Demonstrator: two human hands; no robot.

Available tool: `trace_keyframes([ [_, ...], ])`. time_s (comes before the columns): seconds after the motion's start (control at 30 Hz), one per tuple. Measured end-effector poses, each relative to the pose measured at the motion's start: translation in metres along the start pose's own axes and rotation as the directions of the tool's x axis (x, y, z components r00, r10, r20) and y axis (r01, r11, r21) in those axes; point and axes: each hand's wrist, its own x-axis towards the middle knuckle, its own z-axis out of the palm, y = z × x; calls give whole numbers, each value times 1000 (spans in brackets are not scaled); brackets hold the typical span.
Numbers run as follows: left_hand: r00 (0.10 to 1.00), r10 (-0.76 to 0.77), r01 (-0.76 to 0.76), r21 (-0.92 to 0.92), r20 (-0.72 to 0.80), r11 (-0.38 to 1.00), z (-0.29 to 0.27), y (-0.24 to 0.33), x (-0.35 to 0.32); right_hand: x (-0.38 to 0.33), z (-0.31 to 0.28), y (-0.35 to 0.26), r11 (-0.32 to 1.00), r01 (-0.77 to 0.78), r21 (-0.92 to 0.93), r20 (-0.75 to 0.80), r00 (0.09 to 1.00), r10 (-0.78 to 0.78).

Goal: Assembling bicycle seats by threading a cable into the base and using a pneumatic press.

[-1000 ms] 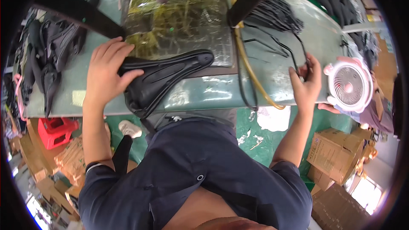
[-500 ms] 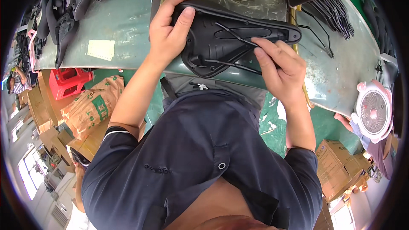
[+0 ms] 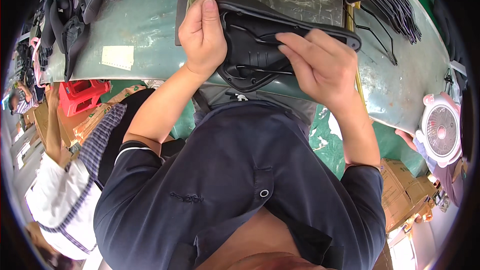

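Note:
A black bicycle saddle (image 3: 257, 59) is held underside up over the table's near edge, its wide end to the left and its nose to the right. My left hand (image 3: 204, 35) is closed around the wide end, thumb on the rim. In my right hand (image 3: 325, 65) is a bent black metal saddle rail (image 3: 265, 68), pinched between thumb and fingers. Two arms of the rail lie inside the shell, their ends near the wide end. My fingers hide the rail's front part, so I cannot tell whether it is seated there.
Several saddle shells (image 3: 75, 25) are heaped at the left of the green table (image 3: 145, 25). More black rails (image 3: 400, 22) lie at the right. A pink-and-white fan (image 3: 441, 130), a red stool (image 3: 82, 95) and cardboard boxes (image 3: 402, 190) stand around. Another person (image 3: 65, 195) is close on the left.
My right hand has shifted the rail left and slightly up, deeper along the shell. The saddle's nose has moved slightly right. A person in white has come into view at the left.

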Motion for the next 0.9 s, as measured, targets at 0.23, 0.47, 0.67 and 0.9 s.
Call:
trace_keyframes([
  [0.23,998,13,-14,16,60,1000,3,2,1,6,1,4,995,96,26,29,995,-97],
  [0.47,993,-7,-3,82,118,997,1,10,-1,38,-2,22,983,179,27,46,982,-181],
  [0.67,932,259,-349,439,254,828,-11,32,-3,68,-37,33,935,46,-351,-259,955,-144],
  [0.9,922,287,-383,521,258,763,20,52,13,22,20,5,955,-264,-135,-169,956,240],
])
